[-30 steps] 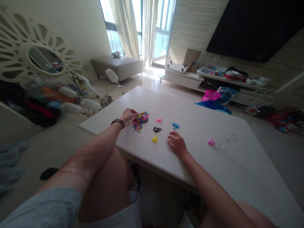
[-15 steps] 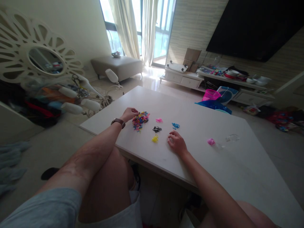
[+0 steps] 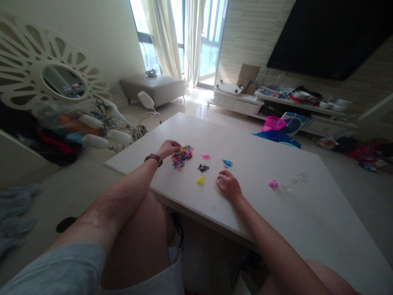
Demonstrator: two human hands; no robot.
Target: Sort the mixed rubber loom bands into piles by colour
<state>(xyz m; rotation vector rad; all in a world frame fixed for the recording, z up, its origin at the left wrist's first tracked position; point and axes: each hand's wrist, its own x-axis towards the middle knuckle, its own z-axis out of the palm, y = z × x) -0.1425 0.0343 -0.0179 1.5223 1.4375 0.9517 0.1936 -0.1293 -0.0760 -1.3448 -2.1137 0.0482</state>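
Note:
My left hand [image 3: 170, 148], with a brown watch on its wrist, reaches into the upper left edge of a mixed pile of small coloured rubber bands [image 3: 182, 157]. Its thumb and fingers are drawn together; whatever sits between the tips is too small to tell. My right hand [image 3: 229, 184] rests on the white table [image 3: 254, 221], fingers loosely curled and apart, holding nothing visible. Just beyond it lies a small blue heap [image 3: 227, 163]. Between the hands are a pink heap [image 3: 206, 156], a black heap [image 3: 203, 168] and a yellow heap [image 3: 200, 180].
On the table's right side lie a pink rounded object [image 3: 273, 184] and a clear plastic piece [image 3: 301, 178]. Beyond the far edge stand a pink basket [image 3: 273, 123] and a blue bag [image 3: 276, 137]. A white lamp with several shades [image 3: 119, 137] is on the left.
The dark bit seen at my left fingertips earlier no longer shows, and those fingers sit slightly closer to the pile. My right hand stays in place. The view has shifted slightly.

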